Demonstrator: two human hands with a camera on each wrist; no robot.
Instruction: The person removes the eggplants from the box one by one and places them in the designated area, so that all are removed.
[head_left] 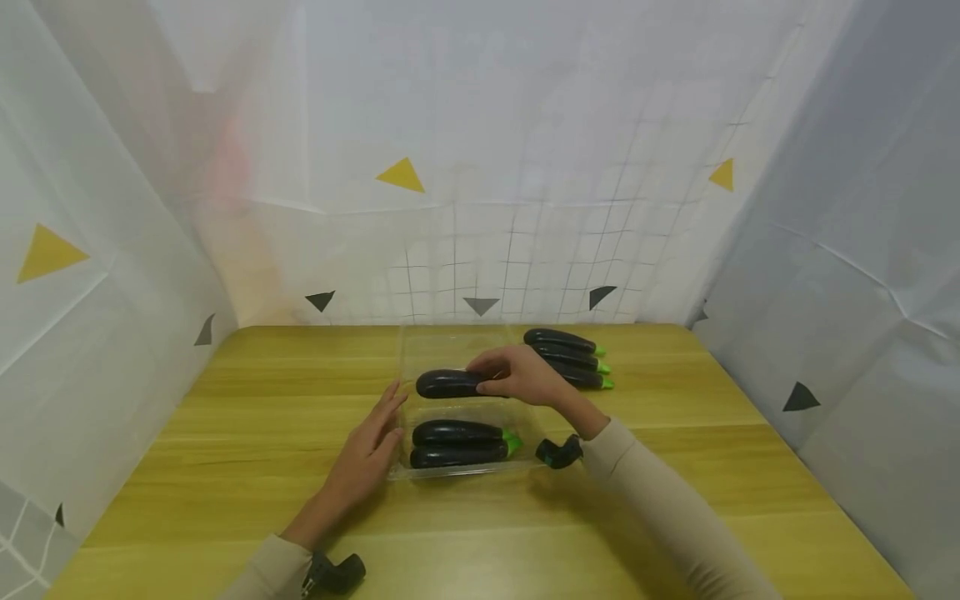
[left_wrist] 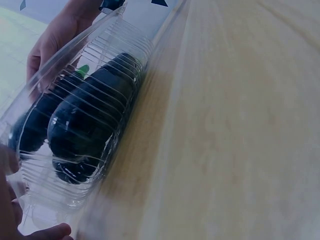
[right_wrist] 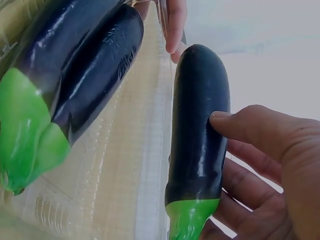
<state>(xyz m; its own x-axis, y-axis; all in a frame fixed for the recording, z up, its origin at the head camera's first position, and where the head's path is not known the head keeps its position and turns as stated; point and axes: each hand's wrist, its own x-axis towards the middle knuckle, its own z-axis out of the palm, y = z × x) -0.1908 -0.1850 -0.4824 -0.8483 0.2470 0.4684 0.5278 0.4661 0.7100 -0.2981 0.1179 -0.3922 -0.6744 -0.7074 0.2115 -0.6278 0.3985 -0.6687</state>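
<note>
The right hand (head_left: 521, 375) pinches an eggplant (head_left: 447, 384) over the clear box (head_left: 457, 472); the left hand (head_left: 363, 458) — fingers extended — sits at its left edge. Two eggplants (head_left: 453, 432) lie inside, three eggplants (head_left: 558, 339) off its right rear. The wooden table (head_left: 750, 483) extends to both sides — white walls (head_left: 480, 100) beyond.

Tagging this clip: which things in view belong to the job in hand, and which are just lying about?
In the job:
held eggplant, gripped by the right hand
two eggplants in the clear container
left hand, beside it
three eggplants alongside, probably

Just around:
yellow triangles
dark triangles
black wrist devices
</note>
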